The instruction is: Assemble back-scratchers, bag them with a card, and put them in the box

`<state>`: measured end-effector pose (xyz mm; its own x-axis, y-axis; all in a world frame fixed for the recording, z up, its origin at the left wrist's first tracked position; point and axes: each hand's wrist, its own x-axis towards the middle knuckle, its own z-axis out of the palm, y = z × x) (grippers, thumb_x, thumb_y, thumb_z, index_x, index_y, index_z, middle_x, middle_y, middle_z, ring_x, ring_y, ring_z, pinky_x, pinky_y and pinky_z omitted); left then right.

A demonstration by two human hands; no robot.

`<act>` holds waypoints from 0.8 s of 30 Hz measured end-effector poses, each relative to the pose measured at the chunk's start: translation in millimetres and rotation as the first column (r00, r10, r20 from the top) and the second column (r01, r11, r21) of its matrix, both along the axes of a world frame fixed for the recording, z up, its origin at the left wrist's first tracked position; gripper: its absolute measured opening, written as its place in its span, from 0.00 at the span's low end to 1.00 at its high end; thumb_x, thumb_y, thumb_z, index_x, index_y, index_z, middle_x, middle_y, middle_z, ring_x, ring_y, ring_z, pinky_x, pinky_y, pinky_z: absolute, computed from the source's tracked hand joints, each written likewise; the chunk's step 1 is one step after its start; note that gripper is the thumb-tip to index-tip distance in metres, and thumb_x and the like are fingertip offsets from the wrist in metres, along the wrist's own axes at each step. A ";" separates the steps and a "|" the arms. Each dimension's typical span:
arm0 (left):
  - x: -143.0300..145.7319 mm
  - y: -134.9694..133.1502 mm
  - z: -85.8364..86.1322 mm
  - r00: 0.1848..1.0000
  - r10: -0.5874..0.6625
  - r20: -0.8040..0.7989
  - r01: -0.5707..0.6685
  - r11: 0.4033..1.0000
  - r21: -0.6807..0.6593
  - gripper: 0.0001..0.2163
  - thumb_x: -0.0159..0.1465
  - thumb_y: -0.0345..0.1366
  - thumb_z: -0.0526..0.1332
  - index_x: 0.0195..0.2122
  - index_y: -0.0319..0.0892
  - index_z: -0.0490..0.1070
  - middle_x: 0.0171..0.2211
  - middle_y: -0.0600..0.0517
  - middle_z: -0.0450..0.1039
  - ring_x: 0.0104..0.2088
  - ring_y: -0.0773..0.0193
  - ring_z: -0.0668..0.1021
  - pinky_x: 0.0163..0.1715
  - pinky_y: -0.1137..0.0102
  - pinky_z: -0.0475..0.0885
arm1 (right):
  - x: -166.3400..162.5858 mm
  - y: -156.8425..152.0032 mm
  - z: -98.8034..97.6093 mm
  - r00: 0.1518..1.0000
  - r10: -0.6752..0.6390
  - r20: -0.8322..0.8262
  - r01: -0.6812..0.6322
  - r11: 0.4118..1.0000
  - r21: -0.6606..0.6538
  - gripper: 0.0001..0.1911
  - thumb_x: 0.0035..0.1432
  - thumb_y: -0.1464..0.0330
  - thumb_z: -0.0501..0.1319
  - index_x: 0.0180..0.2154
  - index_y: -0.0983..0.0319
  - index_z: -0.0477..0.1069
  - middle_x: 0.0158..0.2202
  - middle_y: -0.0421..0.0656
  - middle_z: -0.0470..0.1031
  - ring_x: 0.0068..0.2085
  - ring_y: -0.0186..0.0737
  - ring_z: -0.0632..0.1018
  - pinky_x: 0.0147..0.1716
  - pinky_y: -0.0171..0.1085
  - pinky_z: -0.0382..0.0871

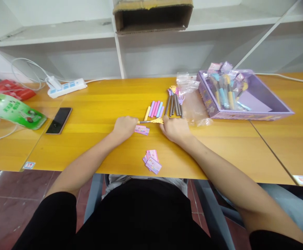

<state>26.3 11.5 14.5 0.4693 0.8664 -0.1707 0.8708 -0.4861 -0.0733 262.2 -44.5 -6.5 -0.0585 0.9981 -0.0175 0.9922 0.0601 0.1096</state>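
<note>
My left hand (125, 127) is closed around the handle end of a small yellow back scratcher (156, 121), whose metal shaft and hand-shaped claw point right. At the claw's tips, the curled fingers of my right hand (176, 130) are closed on it, though the exact contact is partly hidden. Just beyond lie several pastel handle sleeves (155, 109) in yellow, purple, pink and blue. Beside them is a row of metal shafts (174, 105) with coloured claws. Small printed cards (142, 130) lie under the scratcher, and another pile of cards (153, 164) is nearer me.
A purple box (266, 100) with bagged back scratchers stands at the right, clear plastic bags (193, 100) beside it. On the left are a phone (59, 121), a power strip (68, 88) and a green bottle (16, 110). A cardboard box (153, 19) sits on the shelf above.
</note>
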 end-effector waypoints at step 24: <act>-7.6 6.1 3.8 1.000 -0.002 0.029 0.002 1.000 -0.010 0.17 0.73 0.31 0.54 0.51 0.41 0.84 0.46 0.36 0.85 0.49 0.47 0.85 0.48 0.59 0.78 | 5.6 5.3 16.4 0.998 0.058 0.022 -0.059 0.998 0.032 0.23 0.80 0.59 0.44 0.55 0.64 0.73 0.42 0.56 0.86 0.44 0.54 0.86 0.34 0.40 0.58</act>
<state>18.7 17.6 18.4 0.4757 0.8639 -0.1656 0.8716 -0.4883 -0.0437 267.8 -39.2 9.9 -0.1165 0.9931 0.0135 0.9846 0.1137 0.1329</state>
